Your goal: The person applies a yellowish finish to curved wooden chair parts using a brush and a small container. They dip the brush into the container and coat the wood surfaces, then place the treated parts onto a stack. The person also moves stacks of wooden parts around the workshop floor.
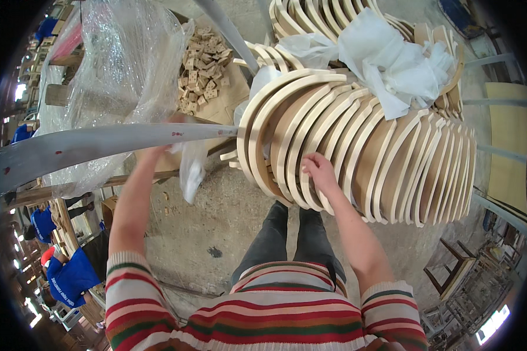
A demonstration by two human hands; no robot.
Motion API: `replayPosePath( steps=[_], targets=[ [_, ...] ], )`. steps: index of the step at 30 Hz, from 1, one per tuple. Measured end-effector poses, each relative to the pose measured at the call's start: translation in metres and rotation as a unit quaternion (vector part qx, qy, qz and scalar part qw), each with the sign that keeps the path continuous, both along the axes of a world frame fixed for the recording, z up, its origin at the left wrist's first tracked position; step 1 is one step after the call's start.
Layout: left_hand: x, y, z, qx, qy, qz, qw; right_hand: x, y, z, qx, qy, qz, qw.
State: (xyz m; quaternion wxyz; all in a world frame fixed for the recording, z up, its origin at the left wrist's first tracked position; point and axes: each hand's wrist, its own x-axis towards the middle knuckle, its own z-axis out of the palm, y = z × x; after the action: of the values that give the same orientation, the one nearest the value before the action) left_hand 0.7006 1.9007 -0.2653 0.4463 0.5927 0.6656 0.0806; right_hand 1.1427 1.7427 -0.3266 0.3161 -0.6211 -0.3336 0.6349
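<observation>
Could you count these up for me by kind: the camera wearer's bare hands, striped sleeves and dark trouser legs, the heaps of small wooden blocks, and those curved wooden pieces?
Bare hands (left hand, partly hidden, and right hand): 2
Striped sleeves: 2
Dark trouser legs: 2
Heap of small wooden blocks: 1
Curved wooden pieces: too overlapped to count
Total counted: 7

Left forearm outstretched, right fingers curled inward
</observation>
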Motion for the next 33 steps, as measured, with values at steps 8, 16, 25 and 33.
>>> replayPosePath(
  steps=[8, 16, 25, 33],
  targets=[
    [0.066, 0.103, 0.076, 0.488, 0.026, 0.059, 0.871, 0.017, -0.006, -0.014, 0.071, -0.055, -0.190, 0.978],
    [0.089, -0.097, -0.125, -0.117, -0.126, 0.333, 0.927, -0.025, -0.026, -0.042, -0.012, 0.076, -0.169, 0.983],
    [0.137, -0.078, -0.172, -0.179, -0.271, 0.312, 0.893, -0.036, 0.010, -0.060, -0.112, 0.089, -0.241, 0.960],
    [0.160, -0.100, -0.148, -0.272, -0.391, 0.308, 0.824, -0.036, 0.008, -0.056, -0.073, 0.068, -0.216, 0.971]
  ],
)
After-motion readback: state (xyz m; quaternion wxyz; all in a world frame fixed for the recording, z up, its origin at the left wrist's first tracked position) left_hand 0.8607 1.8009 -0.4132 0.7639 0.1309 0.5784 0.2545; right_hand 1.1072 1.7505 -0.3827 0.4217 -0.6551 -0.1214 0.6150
